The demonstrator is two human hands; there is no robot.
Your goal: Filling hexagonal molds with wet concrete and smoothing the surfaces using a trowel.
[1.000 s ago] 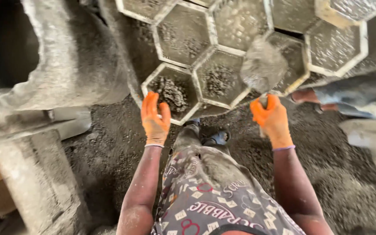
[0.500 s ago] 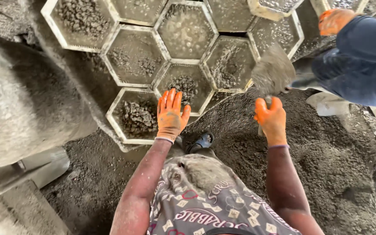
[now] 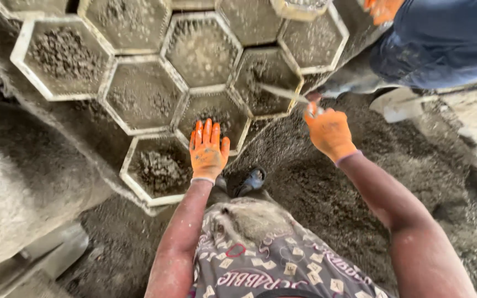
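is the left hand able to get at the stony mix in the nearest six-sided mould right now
Probably yes. The left hand is spread flat over the rim between two moulds, and the nearest mould lies open just beside it. Nothing covers the stony mix inside, and the right hand is off to the other side.

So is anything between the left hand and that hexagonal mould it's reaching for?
Nothing visible. The left hand lies open, fingers spread, over the near edge of a hexagonal mould part-filled with dark gravelly mix, with no object in between. The right hand holds a trowel over the neighbouring mould, clear of that path.
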